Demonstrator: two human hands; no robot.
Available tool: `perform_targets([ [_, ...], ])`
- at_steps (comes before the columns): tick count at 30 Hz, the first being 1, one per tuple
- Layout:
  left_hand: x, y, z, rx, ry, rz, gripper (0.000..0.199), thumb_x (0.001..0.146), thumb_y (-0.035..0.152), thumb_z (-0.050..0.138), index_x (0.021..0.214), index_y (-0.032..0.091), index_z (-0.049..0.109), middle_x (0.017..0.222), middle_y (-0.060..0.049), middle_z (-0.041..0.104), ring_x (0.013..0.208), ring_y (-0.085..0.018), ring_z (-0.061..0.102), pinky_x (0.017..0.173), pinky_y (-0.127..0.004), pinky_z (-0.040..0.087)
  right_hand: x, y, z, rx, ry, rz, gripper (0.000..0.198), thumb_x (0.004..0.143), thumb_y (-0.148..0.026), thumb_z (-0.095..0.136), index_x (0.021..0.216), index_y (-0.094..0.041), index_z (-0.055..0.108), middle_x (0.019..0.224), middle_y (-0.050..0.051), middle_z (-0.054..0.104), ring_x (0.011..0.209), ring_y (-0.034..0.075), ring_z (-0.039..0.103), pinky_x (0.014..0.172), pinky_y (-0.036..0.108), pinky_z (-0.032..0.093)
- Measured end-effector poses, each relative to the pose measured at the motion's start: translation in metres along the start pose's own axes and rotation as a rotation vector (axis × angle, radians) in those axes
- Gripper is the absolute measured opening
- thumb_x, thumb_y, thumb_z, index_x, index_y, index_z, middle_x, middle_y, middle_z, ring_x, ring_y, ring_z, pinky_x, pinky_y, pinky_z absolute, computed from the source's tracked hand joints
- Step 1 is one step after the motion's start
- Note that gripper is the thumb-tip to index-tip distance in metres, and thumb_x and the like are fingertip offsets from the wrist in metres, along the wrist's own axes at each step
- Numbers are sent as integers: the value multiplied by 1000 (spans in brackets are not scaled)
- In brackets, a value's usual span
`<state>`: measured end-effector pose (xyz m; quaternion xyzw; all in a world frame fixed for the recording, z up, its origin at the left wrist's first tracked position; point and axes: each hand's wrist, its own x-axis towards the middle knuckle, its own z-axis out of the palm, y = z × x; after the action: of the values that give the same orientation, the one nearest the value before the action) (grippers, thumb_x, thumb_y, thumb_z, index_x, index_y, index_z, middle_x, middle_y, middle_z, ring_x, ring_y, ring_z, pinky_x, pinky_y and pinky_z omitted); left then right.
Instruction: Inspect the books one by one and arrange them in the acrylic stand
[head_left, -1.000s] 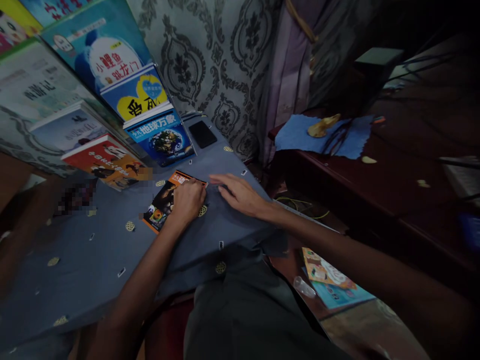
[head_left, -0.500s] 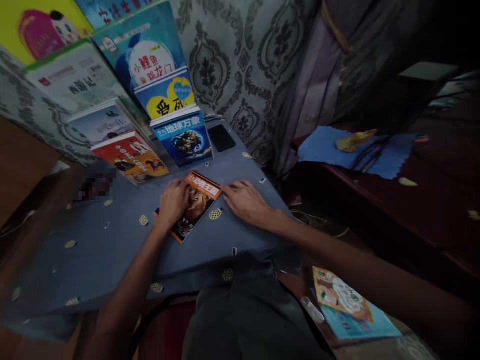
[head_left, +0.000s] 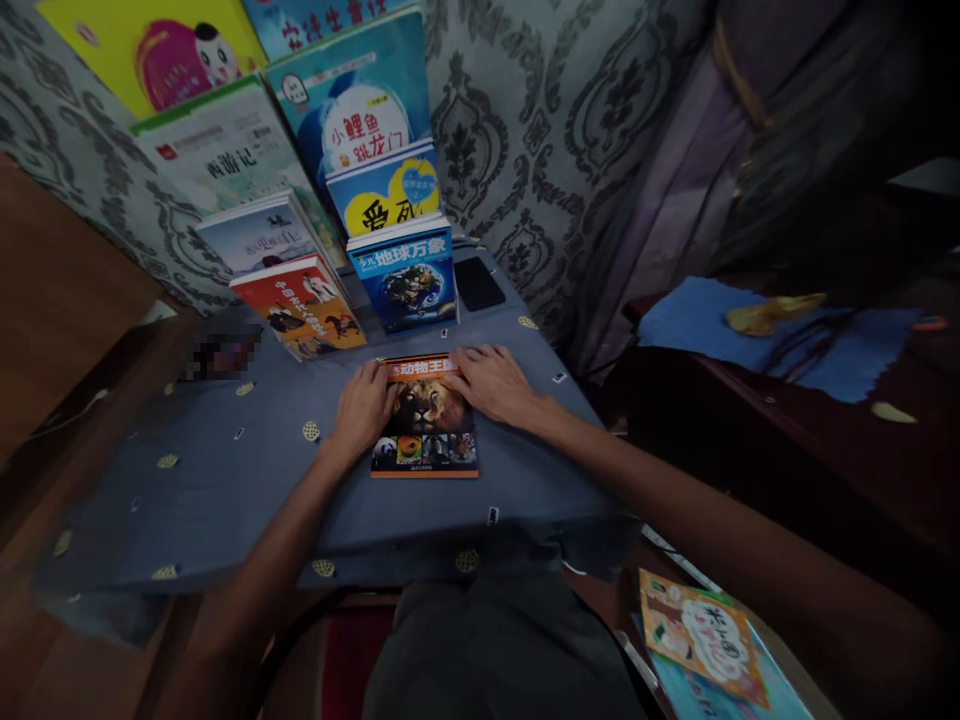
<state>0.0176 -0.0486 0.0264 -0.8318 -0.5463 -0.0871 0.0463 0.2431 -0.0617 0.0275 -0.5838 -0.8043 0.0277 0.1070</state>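
Observation:
A book (head_left: pixel 424 408) with a lion's face on its dark cover and an orange top band lies flat on the cloth-covered table, its bottom edge toward me. My left hand (head_left: pixel 365 408) rests at its upper left edge, fingers on the cover. On the upper right corner lies my right hand (head_left: pixel 491 380), fingers stretched out flat and hiding part of the title. Neither hand is wrapped round the book.
Behind the lion book stand a blue earth book (head_left: pixel 405 280), a red-orange book (head_left: pixel 304 310) and several more in tiers. A black phone (head_left: pixel 480 284) lies beside them. More books (head_left: pixel 712 640) sit low at the right. A blue cloth (head_left: pixel 697 315) covers part of a dark bench.
The lion book has turned from slanted to nearly square with me. My right hand has moved from its corner onto the cover. The camera view has shifted.

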Motion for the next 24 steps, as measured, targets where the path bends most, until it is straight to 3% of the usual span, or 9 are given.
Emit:
perform_targets([
  [4,12,-16,34,-140,45,103,39,102,26,43,137,12,54,148,-19,55,138,-29,51,113,-47,44,3,-11,12,-9,52,13,48,104,-37,41,135,-5,58,140,23,61,136,35,49,111,49,33],
  [7,12,-21,44,-182,56,111,41,103,27,41,139,11,53,150,-20,53,141,-29,49,115,-48,42,11,-18,25,37,36,1,58,103,-40,39,145,-1,50,153,24,49,147,34,38,119,50,27],
  [11,11,-19,43,-203,79,111,41,103,28,39,137,12,56,149,-19,55,139,-27,52,116,-47,42,20,-19,39,92,-15,-37,66,103,-46,34,151,-1,42,161,24,38,152,35,31,121,52,27],
  [17,11,-17,41,-182,76,96,41,103,28,41,138,11,56,149,-18,55,137,-28,53,114,-47,43,22,-15,46,123,12,-41,69,104,-50,29,153,-4,40,162,23,35,154,33,26,123,55,22],
  [24,6,-11,40,-166,64,65,43,104,28,40,141,11,53,152,-17,52,141,-27,49,116,-46,40,-19,-28,47,85,20,-56,74,103,-57,30,154,-4,38,164,25,29,155,37,21,122,61,20],
])
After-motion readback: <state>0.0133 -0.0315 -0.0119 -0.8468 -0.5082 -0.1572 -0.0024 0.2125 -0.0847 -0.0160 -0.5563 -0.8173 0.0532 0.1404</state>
